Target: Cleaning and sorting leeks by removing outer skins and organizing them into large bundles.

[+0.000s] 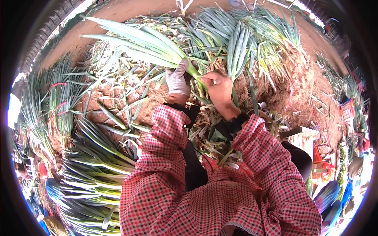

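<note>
Gloved L hand (179,80) wraps green onion (169,52), prob. to steady it; R hand (219,87), fingertips tight together, pinches onion's lower stalk.

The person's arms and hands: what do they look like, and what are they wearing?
They wear loose, red, black and white checked cloth sleeves, with dark cuffs showing at the wrists. The left hand has a pale, whitish glove on. The right hand has no glove.
</note>
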{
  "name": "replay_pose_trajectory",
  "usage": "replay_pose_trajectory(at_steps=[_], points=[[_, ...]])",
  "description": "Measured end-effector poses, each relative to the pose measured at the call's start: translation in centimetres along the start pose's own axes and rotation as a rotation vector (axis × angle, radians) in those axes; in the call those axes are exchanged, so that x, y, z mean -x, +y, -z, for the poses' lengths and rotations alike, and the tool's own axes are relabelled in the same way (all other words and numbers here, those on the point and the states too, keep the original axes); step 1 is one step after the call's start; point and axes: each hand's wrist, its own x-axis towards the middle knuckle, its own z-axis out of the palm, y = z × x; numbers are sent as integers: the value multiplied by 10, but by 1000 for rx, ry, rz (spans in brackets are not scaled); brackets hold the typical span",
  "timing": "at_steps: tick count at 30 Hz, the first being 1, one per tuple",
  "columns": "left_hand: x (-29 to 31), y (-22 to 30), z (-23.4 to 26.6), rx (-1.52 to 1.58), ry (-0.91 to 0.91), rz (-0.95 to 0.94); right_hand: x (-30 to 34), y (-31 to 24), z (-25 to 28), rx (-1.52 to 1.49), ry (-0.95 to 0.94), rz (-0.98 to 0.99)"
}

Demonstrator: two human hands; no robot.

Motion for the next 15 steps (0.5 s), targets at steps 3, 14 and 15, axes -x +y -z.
replay_pose_trajectory(at_steps=[3,14,15], points=[[-8,5,6,14,107,-76,11,-16,10,80,-2,449],[-67,52,97,46,131,-150,55,-1,136,-84,-366,-307],[-68,56,98,70,158,-145,59,-1,140,54,-380,-224]])
